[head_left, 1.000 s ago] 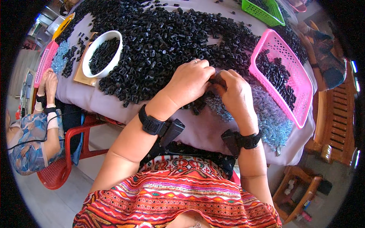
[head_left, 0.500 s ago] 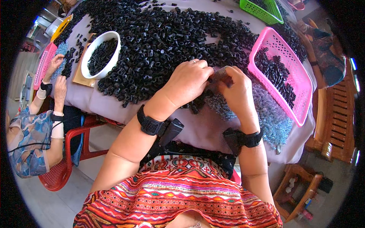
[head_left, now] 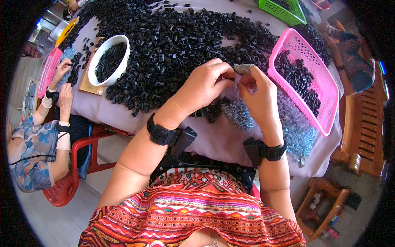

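Bright, soft light falls over the desk (head_left: 214,142), its edges bowed by fisheye distortion, with bluish-white glare beyond its right side and grainy black surrounding it.

Single head view: left one of two side-by-side fisheye cameras, worn on person's head. Looks steeply down and forward, over patterned garment (head_left: 193,206) at lower edge, along forearms (head_left: 138,154) to hands (head_left: 205,84) above centre, desk (head_left: 218,138) across upper half. Close range, upright, unmirrored: picture's left is wearer's left. Wide field takes in neighbouring person (head_left: 35,154) at far left, slatted wooden furniture (head_left: 366,131) at far right; straight edges bow, corners fall to black.
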A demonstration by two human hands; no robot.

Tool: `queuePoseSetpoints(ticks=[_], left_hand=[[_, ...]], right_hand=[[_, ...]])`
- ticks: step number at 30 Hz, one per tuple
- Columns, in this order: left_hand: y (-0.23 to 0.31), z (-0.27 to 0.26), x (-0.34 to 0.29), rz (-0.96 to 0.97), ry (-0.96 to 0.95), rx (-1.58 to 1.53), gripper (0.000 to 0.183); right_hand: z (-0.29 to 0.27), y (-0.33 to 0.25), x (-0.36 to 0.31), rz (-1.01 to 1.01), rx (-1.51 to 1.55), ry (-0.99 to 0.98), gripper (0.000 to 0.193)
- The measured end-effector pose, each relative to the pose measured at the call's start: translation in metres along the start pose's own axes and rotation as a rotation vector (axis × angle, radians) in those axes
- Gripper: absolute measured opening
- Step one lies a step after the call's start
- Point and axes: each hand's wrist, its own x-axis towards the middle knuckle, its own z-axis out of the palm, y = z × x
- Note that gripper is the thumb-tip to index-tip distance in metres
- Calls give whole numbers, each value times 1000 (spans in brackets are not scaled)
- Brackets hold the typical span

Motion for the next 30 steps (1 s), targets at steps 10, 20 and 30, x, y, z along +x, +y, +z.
queuePoseSetpoints(ticks=[10,20,30], left_hand=[[-1,1,-1,3,-62,1,20],[-5,4,1,-4,-2,-90,19],[-1,-2,3,-352,-33,-604,10]], right_hand=[[2,-3,-1,-8,60,26,19],[1,-4,-1,-13,107,90,16],[3,-7,-2,-45,158,117,14]])
